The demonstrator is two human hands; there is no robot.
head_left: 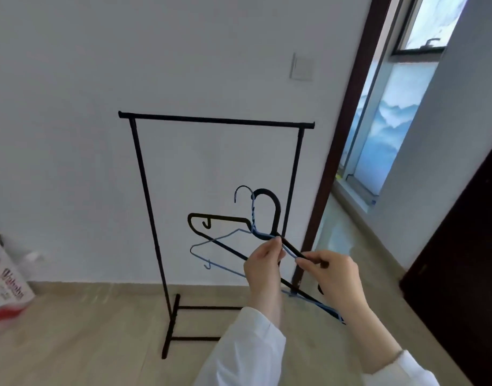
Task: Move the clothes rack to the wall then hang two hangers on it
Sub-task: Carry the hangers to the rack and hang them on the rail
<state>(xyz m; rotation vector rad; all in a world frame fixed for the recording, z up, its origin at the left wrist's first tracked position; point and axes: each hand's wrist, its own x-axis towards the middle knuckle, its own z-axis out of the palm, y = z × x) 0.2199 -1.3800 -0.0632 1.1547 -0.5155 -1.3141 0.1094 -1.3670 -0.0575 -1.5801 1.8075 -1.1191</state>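
Note:
A black clothes rack (215,120) stands on the floor close against the white wall, its top bar bare. In front of its right half I hold two hangers together, tilted: a thick black hanger (269,201) and a thin blue wire hanger (219,238). My left hand (262,267) pinches them near the neck, just below the hooks. My right hand (332,274) pinches the blue hanger's arm a little to the right. Both hangers sit well below the top bar, and their lower right ends are hidden behind my right hand.
A red and white box (6,285) lies on the floor at the far left by the wall. A light switch (301,66) is on the wall above the rack. A brown door frame (347,107) and window are right of the rack, a dark door (462,274) at far right.

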